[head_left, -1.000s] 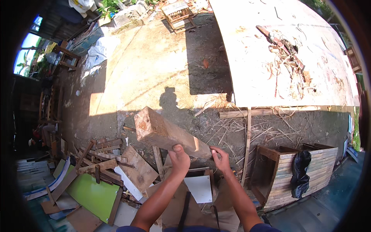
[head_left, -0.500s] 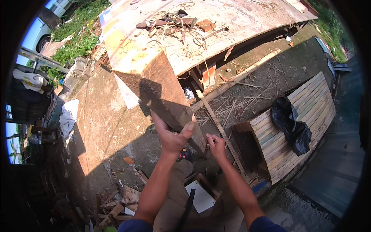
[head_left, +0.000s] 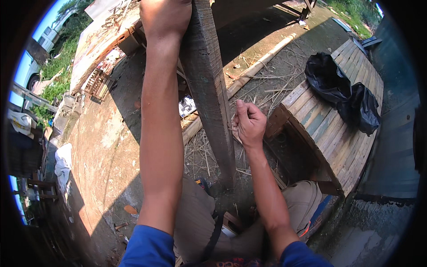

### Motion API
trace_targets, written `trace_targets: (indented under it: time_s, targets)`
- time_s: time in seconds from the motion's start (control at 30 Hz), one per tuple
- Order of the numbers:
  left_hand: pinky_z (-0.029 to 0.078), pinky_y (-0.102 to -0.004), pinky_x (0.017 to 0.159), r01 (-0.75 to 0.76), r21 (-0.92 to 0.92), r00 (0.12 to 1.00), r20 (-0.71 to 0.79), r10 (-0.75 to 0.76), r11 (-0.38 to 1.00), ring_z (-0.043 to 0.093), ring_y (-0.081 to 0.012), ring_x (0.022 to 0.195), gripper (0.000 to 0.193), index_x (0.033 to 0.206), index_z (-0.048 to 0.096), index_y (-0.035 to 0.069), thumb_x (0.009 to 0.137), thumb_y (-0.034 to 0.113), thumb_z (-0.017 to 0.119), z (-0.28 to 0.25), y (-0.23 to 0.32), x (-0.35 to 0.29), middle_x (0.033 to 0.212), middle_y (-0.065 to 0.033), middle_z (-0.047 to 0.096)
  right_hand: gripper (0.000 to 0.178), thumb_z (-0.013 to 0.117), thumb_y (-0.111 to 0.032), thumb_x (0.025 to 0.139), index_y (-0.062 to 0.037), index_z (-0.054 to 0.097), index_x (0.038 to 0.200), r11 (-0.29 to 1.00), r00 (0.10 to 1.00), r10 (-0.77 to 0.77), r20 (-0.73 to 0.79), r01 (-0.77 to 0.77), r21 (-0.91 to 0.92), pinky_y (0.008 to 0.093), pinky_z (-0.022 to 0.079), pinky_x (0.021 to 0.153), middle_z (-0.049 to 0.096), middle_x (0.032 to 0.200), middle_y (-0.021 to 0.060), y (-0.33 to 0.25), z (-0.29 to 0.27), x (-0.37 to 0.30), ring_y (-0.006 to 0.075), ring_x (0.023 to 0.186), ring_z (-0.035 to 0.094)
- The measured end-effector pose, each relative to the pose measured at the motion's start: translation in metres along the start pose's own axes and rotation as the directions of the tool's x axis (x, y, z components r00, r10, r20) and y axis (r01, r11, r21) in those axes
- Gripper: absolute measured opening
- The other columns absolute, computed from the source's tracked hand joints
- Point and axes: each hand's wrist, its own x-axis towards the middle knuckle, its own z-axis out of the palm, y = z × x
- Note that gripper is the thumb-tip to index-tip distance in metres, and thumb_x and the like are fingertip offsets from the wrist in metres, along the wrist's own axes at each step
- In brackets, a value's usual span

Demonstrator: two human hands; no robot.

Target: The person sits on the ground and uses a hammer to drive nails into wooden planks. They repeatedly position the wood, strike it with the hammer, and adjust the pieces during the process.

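Observation:
A long, dark, rough-sawn wooden beam (head_left: 204,75) stands tilted in front of me, its narrow lower end coming down between my legs. At the top of the picture my left hand (head_left: 164,20) is closed on the beam's left side; its fingertips are mostly hidden. My right hand (head_left: 250,124) is a loose fist, thumb up, just right of the beam's lower part. Whether anything small sits in that fist is hidden. No clear contact shows between it and the beam.
A slatted bamboo bench (head_left: 338,129) with black plastic bags (head_left: 329,80) stands at right. Behind the beam, a bamboo pole (head_left: 262,64) lies among dry strips. A wooden table (head_left: 249,13) is at the back, a white cloth (head_left: 63,159) at left.
The beam has swung more upright and its upper end has left the picture. My left hand has gone up with it; my right hand has risen too. The view has also shifted.

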Motion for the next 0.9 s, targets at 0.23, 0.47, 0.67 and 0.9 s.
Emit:
trace_targets:
  time_s: [0.23,0.47,0.67,0.9]
  targets:
    - [0.049,-0.0281,0.057,-0.161,-0.11,0.983,0.066,0.169,0.981,0.061,-0.0116,0.062,0.049,0.081,0.071,0.003,0.093,0.05,0.069,0.006,0.053,-0.025,0.07,-0.0037,0.066,0.022,0.072,-0.017,0.094,-0.0013,0.066,0.08,0.69,0.773,-0.628,0.088,0.606,-0.396,0.0337,0.042,0.053,0.059,0.065,0.0095,-0.043,-0.016,-0.026,0.0232,0.056,0.056]
    - [0.053,-0.0352,0.074,-0.239,0.138,0.96,-0.114,0.256,0.961,0.069,-0.0221,0.079,0.057,0.094,0.07,-0.003,0.086,0.054,0.074,0.006,0.086,-0.052,0.085,-0.0129,0.072,0.016,0.067,-0.015,0.096,-0.0022,0.067,0.087,0.647,0.766,-0.63,0.124,0.607,-0.462,0.0408,0.047,0.078,0.065,0.084,0.0103,-0.074,-0.01,-0.087,0.03,0.087,0.064]
    - [0.056,-0.038,0.076,-0.268,0.12,0.949,-0.137,0.283,0.956,0.072,-0.0273,0.083,0.058,0.095,0.07,-0.004,0.081,0.051,0.08,0.004,0.09,-0.053,0.086,-0.0167,0.073,0.014,0.07,-0.018,0.094,-0.0051,0.067,0.091,0.653,0.789,-0.607,0.094,0.563,-0.507,0.0415,0.043,0.1,0.07,0.107,0.0093,-0.061,-0.025,-0.139,0.0322,0.114,0.064]
    - [0.055,-0.034,0.071,-0.321,0.115,0.921,-0.195,0.338,0.94,0.07,-0.0203,0.077,0.051,0.093,0.068,-0.004,0.083,0.044,0.082,-0.021,0.114,-0.079,0.084,-0.0127,0.072,0.028,0.07,-0.025,0.096,0.0003,0.062,0.088,0.958,0.97,-0.109,-0.217,0.045,-0.282,0.0298,0.045,0.064,0.061,0.079,0.0046,-0.07,-0.005,-0.141,0.0109,0.074,0.054]
